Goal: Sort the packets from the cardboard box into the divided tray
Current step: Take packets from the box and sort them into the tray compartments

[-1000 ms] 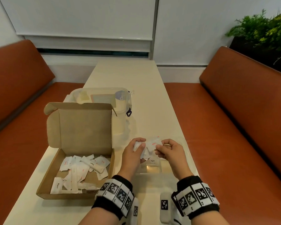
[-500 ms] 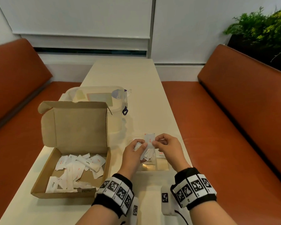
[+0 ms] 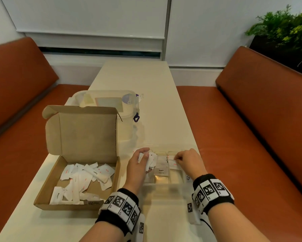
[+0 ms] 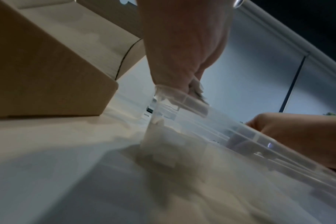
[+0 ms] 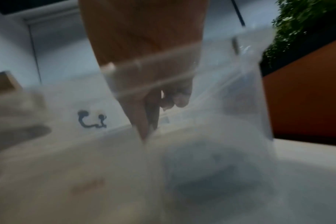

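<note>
**Packets going into the clear tray, one at a time**

Small white paper packets (image 3: 151,162) are bunched in the left hand (image 3: 137,167), fingers curled round them, hovering over the left end of the clear plastic divided tray (image 3: 161,186) at about 6 o'clock on the cream surface (image 3: 146,81). The right hand (image 3: 187,162) pinches one red-printed packet (image 3: 172,163) low in a right-side compartment. It lies nearly flat, long axis roughly 9-to-3.

My take: press it flat onto its stack before letting go, and keep that left grip snug so nothing drops in the wrong slot. A "Pepper" packet (image 3: 161,171) sits in the middle slot, text facing 6 o'clock. Plenty are left in the open brown cardboard box (image 3: 87,130) at 9 o'clock.
</note>
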`<control>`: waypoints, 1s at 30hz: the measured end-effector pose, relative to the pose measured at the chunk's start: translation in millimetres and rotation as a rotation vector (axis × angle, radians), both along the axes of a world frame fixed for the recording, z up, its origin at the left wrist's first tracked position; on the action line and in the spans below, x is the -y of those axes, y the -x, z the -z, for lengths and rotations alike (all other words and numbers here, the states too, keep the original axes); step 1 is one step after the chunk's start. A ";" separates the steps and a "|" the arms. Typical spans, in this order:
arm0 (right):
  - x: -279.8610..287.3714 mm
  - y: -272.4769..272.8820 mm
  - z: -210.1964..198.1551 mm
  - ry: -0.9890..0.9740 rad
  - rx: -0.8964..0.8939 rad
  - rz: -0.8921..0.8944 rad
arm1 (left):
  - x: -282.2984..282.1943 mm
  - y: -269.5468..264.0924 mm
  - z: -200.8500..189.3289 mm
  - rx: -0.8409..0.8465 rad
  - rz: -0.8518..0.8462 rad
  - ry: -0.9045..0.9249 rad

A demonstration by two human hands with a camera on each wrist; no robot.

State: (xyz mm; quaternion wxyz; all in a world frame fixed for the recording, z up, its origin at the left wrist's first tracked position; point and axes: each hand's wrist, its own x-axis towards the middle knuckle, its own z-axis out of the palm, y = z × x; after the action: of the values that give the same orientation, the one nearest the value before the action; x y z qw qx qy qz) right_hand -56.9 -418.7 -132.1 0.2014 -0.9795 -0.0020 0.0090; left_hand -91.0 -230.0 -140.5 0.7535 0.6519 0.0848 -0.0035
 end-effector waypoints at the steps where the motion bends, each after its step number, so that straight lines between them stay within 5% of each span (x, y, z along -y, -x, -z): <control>1: -1.4 0.0 3.1 0.012 -0.002 -0.011 | 0.3 -0.4 0.7 0.006 0.003 -0.003; 23: -7.6 7.0 13.8 0.050 0.064 0.006 | -0.1 1.9 -0.3 -0.016 0.028 0.032; 26: -20.8 11.0 1.2 -0.141 0.148 0.023 | 0.7 2.2 -2.5 -0.015 0.045 0.045; 30: -43.7 16.6 -15.6 -0.555 0.000 0.012 | 3.9 4.6 -5.4 -0.019 0.074 0.079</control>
State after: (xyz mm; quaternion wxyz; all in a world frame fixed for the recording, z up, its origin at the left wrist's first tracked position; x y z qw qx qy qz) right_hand -73.5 -375.0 -116.5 0.4619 -0.8869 0.0014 0.0068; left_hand -95.6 -233.9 -135.0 0.7771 0.6244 0.0677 -0.0411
